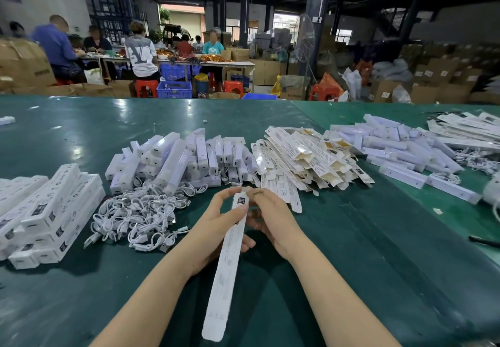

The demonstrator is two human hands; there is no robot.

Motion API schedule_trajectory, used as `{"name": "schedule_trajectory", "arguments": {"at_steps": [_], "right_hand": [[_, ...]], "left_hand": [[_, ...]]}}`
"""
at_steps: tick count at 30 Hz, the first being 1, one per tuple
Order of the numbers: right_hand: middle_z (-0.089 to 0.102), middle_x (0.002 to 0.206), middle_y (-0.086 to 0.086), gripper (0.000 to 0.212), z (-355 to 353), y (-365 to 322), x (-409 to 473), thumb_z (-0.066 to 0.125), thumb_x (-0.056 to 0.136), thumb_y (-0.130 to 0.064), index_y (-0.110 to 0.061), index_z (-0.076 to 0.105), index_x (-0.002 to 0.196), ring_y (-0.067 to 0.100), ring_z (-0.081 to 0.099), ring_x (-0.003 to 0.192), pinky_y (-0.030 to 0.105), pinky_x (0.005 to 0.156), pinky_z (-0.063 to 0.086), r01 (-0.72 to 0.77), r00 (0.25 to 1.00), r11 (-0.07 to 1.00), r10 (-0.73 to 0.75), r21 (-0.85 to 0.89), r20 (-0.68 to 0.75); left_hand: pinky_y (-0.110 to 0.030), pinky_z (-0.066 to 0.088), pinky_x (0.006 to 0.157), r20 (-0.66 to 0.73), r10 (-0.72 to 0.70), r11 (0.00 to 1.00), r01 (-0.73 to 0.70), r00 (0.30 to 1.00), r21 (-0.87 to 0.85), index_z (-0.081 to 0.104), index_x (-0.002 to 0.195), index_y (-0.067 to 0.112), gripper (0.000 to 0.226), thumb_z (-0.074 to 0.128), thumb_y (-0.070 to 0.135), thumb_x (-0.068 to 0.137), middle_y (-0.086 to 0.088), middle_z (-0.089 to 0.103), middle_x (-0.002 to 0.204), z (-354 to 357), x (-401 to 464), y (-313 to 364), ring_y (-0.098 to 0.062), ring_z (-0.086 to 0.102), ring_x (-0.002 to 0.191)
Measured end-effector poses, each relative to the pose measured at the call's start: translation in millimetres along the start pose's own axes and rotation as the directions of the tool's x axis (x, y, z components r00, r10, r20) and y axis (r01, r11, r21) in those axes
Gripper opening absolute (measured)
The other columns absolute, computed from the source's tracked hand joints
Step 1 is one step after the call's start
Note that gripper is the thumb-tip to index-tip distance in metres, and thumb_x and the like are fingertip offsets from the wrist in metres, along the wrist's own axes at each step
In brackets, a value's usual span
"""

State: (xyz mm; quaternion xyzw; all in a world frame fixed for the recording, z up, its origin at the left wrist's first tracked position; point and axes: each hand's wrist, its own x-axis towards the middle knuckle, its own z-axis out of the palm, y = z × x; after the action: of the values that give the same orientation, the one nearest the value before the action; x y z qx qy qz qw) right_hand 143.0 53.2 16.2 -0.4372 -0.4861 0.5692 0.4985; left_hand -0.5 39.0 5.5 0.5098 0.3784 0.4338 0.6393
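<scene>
A long, narrow white carton (226, 271) runs from the middle of the view down toward me, above the green table (378, 265). My left hand (216, 227) grips its upper part, fingers curled round the side. My right hand (270, 216) pinches the carton's far end near a black label, at the end flap. Whether anything is inside the carton is hidden.
Left lies a stack of closed white cartons (46, 211). A heap of white cables (138, 216) sits beside my left hand, white bar-shaped devices (184, 160) behind it, flat unfolded cartons (305, 157) and more devices (405, 151) to the right. People work at a far table.
</scene>
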Motion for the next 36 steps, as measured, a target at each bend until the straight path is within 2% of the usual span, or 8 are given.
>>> {"name": "schedule_trajectory", "arguments": {"at_steps": [4,11,16,21,25,29,33,36], "right_hand": [[0.066,0.08,-0.004,0.021,-0.6,-1.1,-0.1,0.057,0.095,-0.019,-0.025,0.069,0.079,0.014,0.061,0.07,0.026,0.061,0.053,0.002,0.998,0.998,0.001,-0.059,0.055],[0.071,0.073,0.0,0.016,-2.1,1.2,3.7,0.051,0.099,-0.023,-0.017,0.061,0.109,0.011,0.06,0.054,0.026,0.05,0.05,-0.071,0.997,0.996,0.073,0.057,-0.033],[0.069,0.073,0.004,0.018,-5.1,-0.7,3.9,0.05,0.096,-0.013,-0.011,0.068,0.101,0.015,0.055,0.054,0.026,0.049,0.045,-0.072,0.997,0.995,0.07,0.072,0.032],[0.068,0.076,0.002,0.013,-4.4,-0.8,3.3,0.057,0.095,-0.016,-0.02,0.068,0.091,0.02,0.056,0.07,0.03,0.056,0.043,-0.044,0.999,0.994,0.045,0.099,-0.001],[0.067,0.074,0.003,0.01,-6.1,-1.3,3.2,0.059,0.093,-0.016,-0.019,0.069,0.095,0.015,0.056,0.06,0.025,0.048,0.041,-0.052,0.999,0.991,0.051,0.121,0.013],[0.067,0.066,0.005,0.015,-6.9,-4.3,2.8,0.054,0.096,-0.019,-0.011,0.067,0.097,0.015,0.054,0.049,0.025,0.044,0.043,-0.142,0.987,0.978,0.128,0.152,0.099],[0.067,0.07,0.006,0.012,-6.9,-3.8,2.9,0.055,0.094,-0.017,-0.01,0.063,0.1,0.015,0.056,0.051,0.026,0.045,0.045,-0.162,0.985,0.971,0.149,0.173,0.084],[0.066,0.083,0.002,0.015,-4.4,2.3,5.6,0.059,0.094,-0.026,-0.017,0.061,0.106,0.008,0.061,0.057,0.024,0.051,0.05,-0.057,0.998,0.997,0.056,-0.041,-0.036]], "left_hand": [[-0.031,0.055,0.055,0.028,-0.01,0.999,0.009,1.0,0.033,0.05,0.123,0.037,0.041,0.069,0.034,0.087,-0.009,0.072,0.082,-0.6,-0.6,0.0,-0.027,0.068,0.064],[-0.031,0.054,0.052,0.038,-0.022,0.999,0.02,0.999,0.045,0.052,0.12,0.034,0.031,0.066,0.025,0.093,-0.011,0.068,0.077,-3.0,0.2,-1.0,-0.027,0.065,0.06],[-0.032,0.054,0.054,0.023,-0.036,0.997,0.034,0.999,0.066,0.048,0.122,0.034,0.048,0.073,0.034,0.082,-0.012,0.071,0.083,-3.8,2.4,-3.6,-0.03,0.066,0.062],[-0.032,0.055,0.053,0.0,-0.057,0.995,0.057,0.998,0.077,0.04,0.123,0.035,0.051,0.073,0.036,0.084,-0.022,0.072,0.083,-2.9,1.5,-3.5,-0.031,0.067,0.06],[-0.027,0.052,0.048,0.0,-0.043,0.996,0.043,0.999,0.084,0.039,0.124,0.035,0.05,0.07,0.035,0.085,-0.015,0.071,0.073,0.5,-0.3,-1.2,-0.026,0.066,0.054],[-0.028,0.05,0.048,0.007,-0.024,0.994,0.023,1.0,0.106,0.04,0.126,0.033,0.062,0.075,0.042,0.076,-0.01,0.072,0.08,2.6,-1.7,0.5,-0.025,0.064,0.055],[-0.029,0.051,0.048,-0.004,-0.003,0.993,0.003,1.0,0.115,0.037,0.122,0.042,0.05,0.071,0.037,0.086,-0.01,0.072,0.078,2.2,-1.3,-2.1,-0.027,0.064,0.053],[-0.03,0.052,0.05,-0.027,0.007,0.992,-0.003,1.0,0.129,0.044,0.119,0.043,0.032,0.063,0.031,0.095,-0.012,0.072,0.077,1.1,0.6,-3.4,-0.029,0.066,0.058]]}}
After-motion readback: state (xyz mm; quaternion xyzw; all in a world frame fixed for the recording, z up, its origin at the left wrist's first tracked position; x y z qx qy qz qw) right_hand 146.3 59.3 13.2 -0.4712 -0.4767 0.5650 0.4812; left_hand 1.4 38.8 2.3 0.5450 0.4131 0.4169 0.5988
